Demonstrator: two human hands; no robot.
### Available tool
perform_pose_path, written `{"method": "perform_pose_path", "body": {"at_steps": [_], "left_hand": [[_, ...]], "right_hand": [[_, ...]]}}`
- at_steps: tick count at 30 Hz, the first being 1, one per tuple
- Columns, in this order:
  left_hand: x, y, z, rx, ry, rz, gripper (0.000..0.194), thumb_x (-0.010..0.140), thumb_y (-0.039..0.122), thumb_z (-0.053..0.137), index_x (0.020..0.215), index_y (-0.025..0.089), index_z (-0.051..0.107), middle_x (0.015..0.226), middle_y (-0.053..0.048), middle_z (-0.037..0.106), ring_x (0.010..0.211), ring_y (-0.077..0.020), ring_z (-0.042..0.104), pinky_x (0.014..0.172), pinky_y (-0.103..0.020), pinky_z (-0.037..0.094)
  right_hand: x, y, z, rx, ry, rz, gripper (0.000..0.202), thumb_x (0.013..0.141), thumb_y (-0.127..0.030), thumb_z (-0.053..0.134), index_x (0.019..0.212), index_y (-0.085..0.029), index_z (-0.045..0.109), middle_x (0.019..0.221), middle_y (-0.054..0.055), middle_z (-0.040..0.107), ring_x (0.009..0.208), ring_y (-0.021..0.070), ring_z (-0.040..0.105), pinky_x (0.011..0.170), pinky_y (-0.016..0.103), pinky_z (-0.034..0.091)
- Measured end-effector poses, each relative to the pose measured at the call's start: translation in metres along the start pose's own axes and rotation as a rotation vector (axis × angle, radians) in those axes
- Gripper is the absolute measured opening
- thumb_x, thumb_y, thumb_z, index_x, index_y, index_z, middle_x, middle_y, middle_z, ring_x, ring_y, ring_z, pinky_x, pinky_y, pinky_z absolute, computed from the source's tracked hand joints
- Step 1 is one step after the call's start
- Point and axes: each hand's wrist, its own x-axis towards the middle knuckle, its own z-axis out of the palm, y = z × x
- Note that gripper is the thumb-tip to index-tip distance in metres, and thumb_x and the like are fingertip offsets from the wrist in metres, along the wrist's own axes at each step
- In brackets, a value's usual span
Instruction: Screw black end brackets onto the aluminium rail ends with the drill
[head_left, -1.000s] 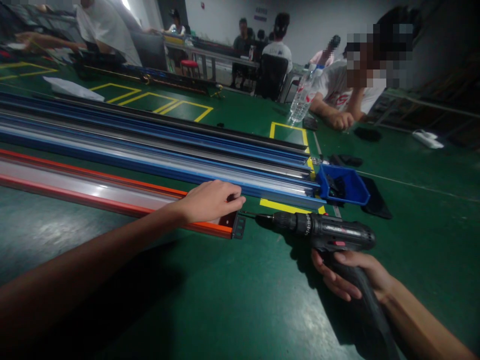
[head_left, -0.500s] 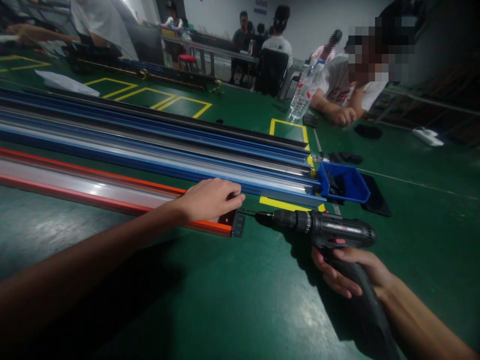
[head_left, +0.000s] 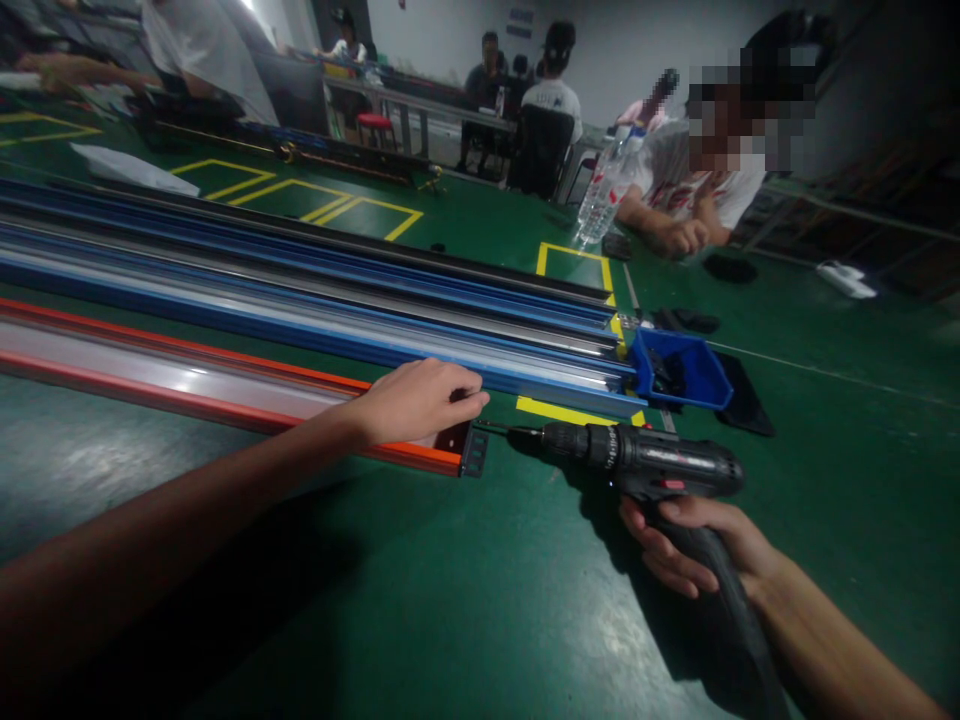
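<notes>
My right hand [head_left: 682,540] is wrapped round the handle of a black cordless drill [head_left: 667,462], which lies level and points left. Its long thin bit [head_left: 502,428] reaches the black end cap [head_left: 474,455] on a long orange rail [head_left: 420,455]. Whether the bit sits in a screw I cannot make out. My left hand [head_left: 424,400] is closed over the rail's right end, just beside the bit tip. Its fingertips are partly hidden, and the thumb lies along the near side. A small light shows below the drill's chuck.
Several long blue and black rails [head_left: 450,350] lie behind the orange one. At their right end stands a blue bin [head_left: 694,385] with dark parts. Clear plastic bottles [head_left: 604,195] stand farther back, near a seated person's hands [head_left: 682,238]. Yellow tape marks the green table [head_left: 450,600].
The view has shifted slightly, and both hands keep nearly the same places. The bit stays at the end cap. A small light now shows on the drill.
</notes>
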Motion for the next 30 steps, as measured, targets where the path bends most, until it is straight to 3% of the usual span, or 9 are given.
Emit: {"method": "perform_pose_path", "body": {"at_steps": [30], "left_hand": [[-0.0018, 0.0005, 0.0017, 0.049, -0.002, -0.018, 0.04, 0.102, 0.05, 0.038, 0.077, 0.023, 0.055, 0.08, -0.001, 0.066, 0.072, -0.0185, 0.056, 0.063, -0.032, 0.026]], "right_hand": [[0.002, -0.0014, 0.002, -0.023, -0.031, -0.026, 0.029, 0.095, -0.03, 0.064, 0.11, -0.006, 0.074, 0.079, 0.005, 0.068, 0.041, 0.0016, 0.045, 0.051, 0.019, 0.052]]}}
